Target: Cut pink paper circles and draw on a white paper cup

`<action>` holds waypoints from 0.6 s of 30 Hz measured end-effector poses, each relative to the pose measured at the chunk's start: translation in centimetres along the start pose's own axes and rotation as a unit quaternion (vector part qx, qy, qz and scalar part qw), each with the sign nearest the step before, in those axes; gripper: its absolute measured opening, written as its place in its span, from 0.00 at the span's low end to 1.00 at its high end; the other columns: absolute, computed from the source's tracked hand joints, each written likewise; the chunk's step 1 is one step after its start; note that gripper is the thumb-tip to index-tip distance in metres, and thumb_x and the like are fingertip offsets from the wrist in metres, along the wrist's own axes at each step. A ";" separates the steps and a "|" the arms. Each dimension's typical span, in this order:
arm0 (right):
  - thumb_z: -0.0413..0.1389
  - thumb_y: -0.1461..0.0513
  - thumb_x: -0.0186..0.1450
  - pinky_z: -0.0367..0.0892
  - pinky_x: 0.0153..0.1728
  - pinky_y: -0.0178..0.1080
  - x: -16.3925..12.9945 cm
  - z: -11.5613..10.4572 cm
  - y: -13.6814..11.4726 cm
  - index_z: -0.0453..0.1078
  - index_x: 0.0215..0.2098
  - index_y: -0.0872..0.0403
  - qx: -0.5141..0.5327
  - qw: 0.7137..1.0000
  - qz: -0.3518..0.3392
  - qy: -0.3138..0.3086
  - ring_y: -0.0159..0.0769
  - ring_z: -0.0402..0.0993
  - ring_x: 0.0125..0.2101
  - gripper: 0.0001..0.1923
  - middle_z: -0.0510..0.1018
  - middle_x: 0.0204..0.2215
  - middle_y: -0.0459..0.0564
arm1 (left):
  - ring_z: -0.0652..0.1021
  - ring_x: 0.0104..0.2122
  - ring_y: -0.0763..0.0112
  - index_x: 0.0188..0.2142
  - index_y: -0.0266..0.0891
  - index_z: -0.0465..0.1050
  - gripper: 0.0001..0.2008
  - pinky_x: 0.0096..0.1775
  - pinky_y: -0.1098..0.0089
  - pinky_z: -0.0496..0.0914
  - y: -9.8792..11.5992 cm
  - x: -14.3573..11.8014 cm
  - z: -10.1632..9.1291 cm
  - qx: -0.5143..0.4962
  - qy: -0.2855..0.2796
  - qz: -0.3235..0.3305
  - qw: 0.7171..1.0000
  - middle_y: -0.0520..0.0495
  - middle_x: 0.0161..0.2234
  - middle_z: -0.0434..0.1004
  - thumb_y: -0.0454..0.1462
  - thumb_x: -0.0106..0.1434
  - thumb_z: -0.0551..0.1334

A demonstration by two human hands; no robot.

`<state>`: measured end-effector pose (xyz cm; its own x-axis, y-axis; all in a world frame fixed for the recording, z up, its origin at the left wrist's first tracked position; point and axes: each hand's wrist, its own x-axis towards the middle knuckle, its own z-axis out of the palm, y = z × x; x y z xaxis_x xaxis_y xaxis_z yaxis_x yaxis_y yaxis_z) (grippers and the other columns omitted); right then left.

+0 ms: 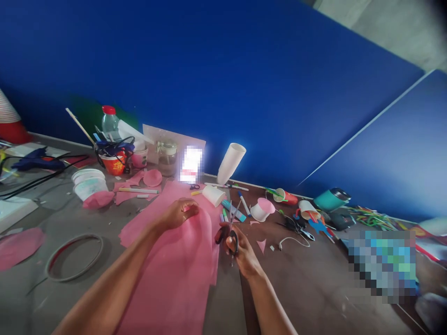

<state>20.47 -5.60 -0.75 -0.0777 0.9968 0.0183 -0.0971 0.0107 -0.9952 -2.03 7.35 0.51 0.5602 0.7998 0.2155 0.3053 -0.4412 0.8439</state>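
Note:
A large pink sheet (167,274) lies across the middle of the table, its right part bulging up in a soft curve. My left hand (181,211) is at the sheet's upper part, its curled fingers and thumb closed on the raised pink material. To the right of the sheet, my right hand (240,251) grips a pair of scissors (233,215) by the dark handles. The blades point away from me, slightly apart, and do not touch the sheet. Just beyond the hands are a tipped white paper cup (213,196) and a blue-green tube or box (233,211).
A lit phone (191,164) stands behind the sheet, beside a glass jar (167,158) and a leaning stack of white cups (231,163). Tape ring (101,246) and stacked tubs (89,184) sit left. Cables (296,225) and a teal bottle (330,199) lie right.

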 end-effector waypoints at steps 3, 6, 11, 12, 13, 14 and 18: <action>0.66 0.44 0.54 0.63 0.29 0.35 0.2 0.6 0.2 0.69 0.48 0.53 -0.005 1.000 -0.010 0.018 0.32 0.66 0.26 0.31 0.75 0.29 0.47 | 0.77 0.39 0.60 0.33 0.39 0.74 0.14 0.43 0.61 0.71 0.1 0.1 0.5 0.011 -0.005 0.002 1.000 0.42 0.36 0.80 0.47 0.64 0.58; 0.68 0.51 0.53 0.65 0.30 0.35 0.3 1.2 0.6 0.68 0.47 0.51 -0.022 0.998 -0.020 0.062 0.33 0.67 0.28 0.27 0.73 0.28 0.45 | 0.77 0.39 0.61 0.34 0.39 0.74 0.14 0.42 0.62 0.70 0.1 0.1 0.8 0.030 -0.006 0.005 1.000 0.42 0.37 0.80 0.46 0.65 0.57; 0.67 0.58 0.52 0.67 0.30 0.34 0.5 2.1 1.3 0.68 0.48 0.50 -0.052 0.989 -0.042 0.128 0.33 0.70 0.29 0.26 0.73 0.30 0.45 | 0.77 0.39 0.61 0.34 0.40 0.75 0.15 0.43 0.63 0.69 0.3 0.2 1.1 0.064 0.007 0.018 0.998 0.43 0.36 0.80 0.47 0.65 0.56; 0.66 0.58 0.52 0.68 0.29 0.34 0.6 2.3 1.5 0.67 0.48 0.50 -0.056 0.988 -0.047 0.136 0.34 0.70 0.29 0.26 0.73 0.31 0.45 | 0.77 0.39 0.61 0.33 0.40 0.75 0.15 0.43 0.63 0.69 0.4 0.3 1.1 0.071 0.010 0.024 0.997 0.44 0.36 0.80 0.47 0.66 0.56; 0.65 0.59 0.52 0.68 0.29 0.34 0.7 2.5 1.7 0.67 0.49 0.51 -0.060 0.987 -0.052 0.143 0.34 0.71 0.30 0.26 0.74 0.31 0.46 | 0.76 0.39 0.61 0.33 0.41 0.74 0.15 0.43 0.64 0.69 0.5 0.4 1.2 0.079 0.013 0.031 0.996 0.44 0.35 0.80 0.47 0.66 0.56; 0.64 0.59 0.52 0.67 0.28 0.34 0.8 2.6 1.8 0.68 0.48 0.51 -0.067 0.985 -0.055 0.147 0.33 0.71 0.29 0.25 0.74 0.31 0.46 | 0.76 0.38 0.62 0.32 0.41 0.74 0.15 0.43 0.63 0.69 0.6 0.4 1.3 0.088 0.014 0.039 0.995 0.44 0.34 0.80 0.47 0.66 0.55; 0.61 0.60 0.55 0.64 0.26 0.34 1.4 2.8 2.5 0.71 0.45 0.54 -0.116 0.980 -0.045 0.156 0.31 0.67 0.24 0.19 0.72 0.25 0.44 | 0.76 0.37 0.63 0.33 0.41 0.74 0.13 0.50 0.59 0.67 1.1 0.5 1.9 0.126 0.010 0.066 0.990 0.45 0.33 0.80 0.42 0.67 0.54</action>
<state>17.38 -4.40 -2.96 0.2309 0.9664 0.1129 0.1409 0.0817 -0.9867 0.05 6.51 0.59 0.5931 0.7358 0.3269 0.4150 -0.6273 0.6590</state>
